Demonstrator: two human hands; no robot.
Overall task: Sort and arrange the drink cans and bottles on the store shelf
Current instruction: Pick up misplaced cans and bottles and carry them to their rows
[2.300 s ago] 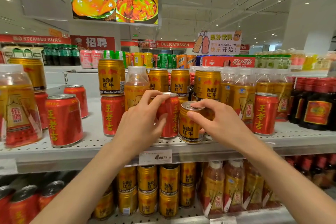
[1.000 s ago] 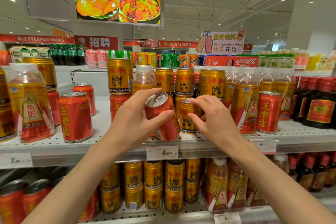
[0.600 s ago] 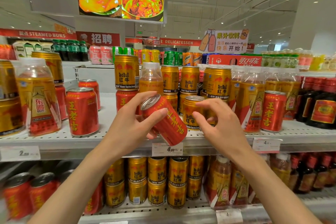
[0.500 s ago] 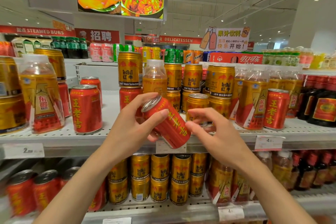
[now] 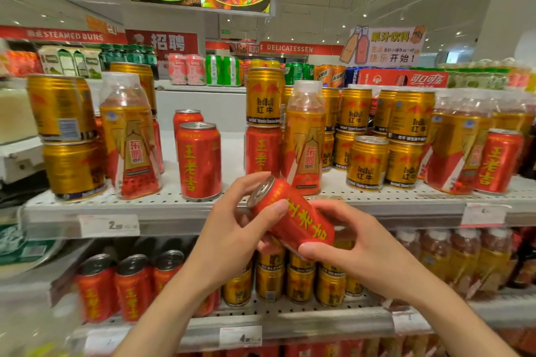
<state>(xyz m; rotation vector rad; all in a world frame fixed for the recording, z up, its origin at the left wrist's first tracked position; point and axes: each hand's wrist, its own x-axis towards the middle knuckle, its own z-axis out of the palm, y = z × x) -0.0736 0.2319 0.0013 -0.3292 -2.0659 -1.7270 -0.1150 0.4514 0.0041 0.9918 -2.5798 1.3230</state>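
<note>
I hold a red herbal-tea can [image 5: 293,220] tilted on its side in front of the shelf edge, its silver top pointing up and left. My left hand [image 5: 232,238] grips its top end. My right hand [image 5: 359,249] pinches its lower end with thumb and fingers. On the white shelf [image 5: 174,203] behind stand more red cans [image 5: 199,161], gold Red Bull cans [image 5: 367,164], some stacked two high, and orange drink bottles [image 5: 304,139].
At the far left stand stacked gold cans [image 5: 69,136] and another orange bottle [image 5: 129,136]. The lower shelf [image 5: 290,319] holds rows of red cans, gold cans and bottles. Price tags [image 5: 108,224] line the shelf fronts.
My left hand lifted the red can off the shelf, tilted it and drew it toward me. My right hand let go of the gold can, which stays on the shelf, and took hold of the red can.
</note>
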